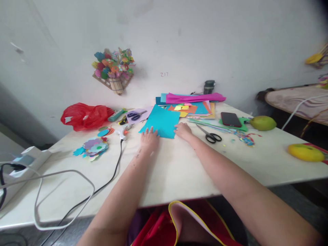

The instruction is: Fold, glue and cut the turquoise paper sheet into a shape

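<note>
Where hands (150,138) (183,130) touch — flat, four-cornered turquoise paper (164,120).

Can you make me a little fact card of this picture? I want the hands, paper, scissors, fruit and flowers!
Left hand: fingers spread at the blue sheet's near left edge
Right hand: at the sheet's near right corner
Scissors: black pair right of the right hand; another pair on lilac paper
Phone: on green paper
Fruit: greenish one beyond a yellow one
Flowers: paper bunch on the wall
</note>
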`<state>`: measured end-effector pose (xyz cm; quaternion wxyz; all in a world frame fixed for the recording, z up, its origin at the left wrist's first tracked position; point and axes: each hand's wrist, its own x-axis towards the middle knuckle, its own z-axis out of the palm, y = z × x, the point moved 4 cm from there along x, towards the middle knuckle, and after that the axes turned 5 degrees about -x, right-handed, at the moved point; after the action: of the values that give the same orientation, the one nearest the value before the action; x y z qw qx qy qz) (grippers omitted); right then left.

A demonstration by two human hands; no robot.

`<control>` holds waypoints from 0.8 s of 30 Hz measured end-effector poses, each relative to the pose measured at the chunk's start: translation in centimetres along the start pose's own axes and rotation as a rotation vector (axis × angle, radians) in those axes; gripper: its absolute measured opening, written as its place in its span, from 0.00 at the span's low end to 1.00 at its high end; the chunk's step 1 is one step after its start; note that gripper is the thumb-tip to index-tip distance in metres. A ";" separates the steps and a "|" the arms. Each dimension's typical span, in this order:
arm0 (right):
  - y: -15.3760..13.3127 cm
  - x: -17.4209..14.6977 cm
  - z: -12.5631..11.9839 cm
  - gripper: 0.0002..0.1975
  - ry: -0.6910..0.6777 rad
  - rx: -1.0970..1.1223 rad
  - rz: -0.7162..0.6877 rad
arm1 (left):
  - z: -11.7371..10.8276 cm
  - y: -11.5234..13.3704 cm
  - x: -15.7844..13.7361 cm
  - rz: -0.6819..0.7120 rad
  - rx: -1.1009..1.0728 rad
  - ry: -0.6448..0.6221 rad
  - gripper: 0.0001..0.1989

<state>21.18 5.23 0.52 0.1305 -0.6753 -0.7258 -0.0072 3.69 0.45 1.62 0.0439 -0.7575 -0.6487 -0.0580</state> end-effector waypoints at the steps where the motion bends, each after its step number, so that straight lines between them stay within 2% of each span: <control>1: -0.7 -0.3 0.0 0.21 0.010 -0.032 -0.023 | -0.1 0.5 -0.1 -0.016 -0.007 0.019 0.23; 5: -3.2 -1.7 -0.4 0.19 -0.006 -0.080 -0.105 | 0.4 1.6 -0.5 -0.077 -0.067 -0.039 0.28; 11: -5.2 -2.8 -0.7 0.18 -0.056 -0.020 -0.155 | 1.4 -1.0 0.3 -0.167 -0.122 -0.019 0.34; 15: -4.5 -2.1 -0.6 0.19 0.030 0.001 -0.160 | 1.9 -2.1 0.7 -0.204 -0.110 -0.041 0.37; 18: -3.6 -1.3 -0.1 0.21 0.070 -0.026 -0.241 | 2.1 -2.3 0.8 -0.155 -0.087 -0.079 0.37; 22: -3.2 -1.4 0.7 0.25 -0.124 -0.115 -0.287 | 2.1 -2.4 0.7 -0.029 -0.058 -0.118 0.32; 24: -3.7 -1.9 0.3 0.25 -0.156 -0.160 -0.274 | 1.9 -2.5 0.6 0.029 -0.051 -0.133 0.29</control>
<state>17.59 3.08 0.41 0.0175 -0.5769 -0.8161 -0.0301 1.36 1.66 -0.16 -0.0179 -0.7698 -0.6376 -0.0233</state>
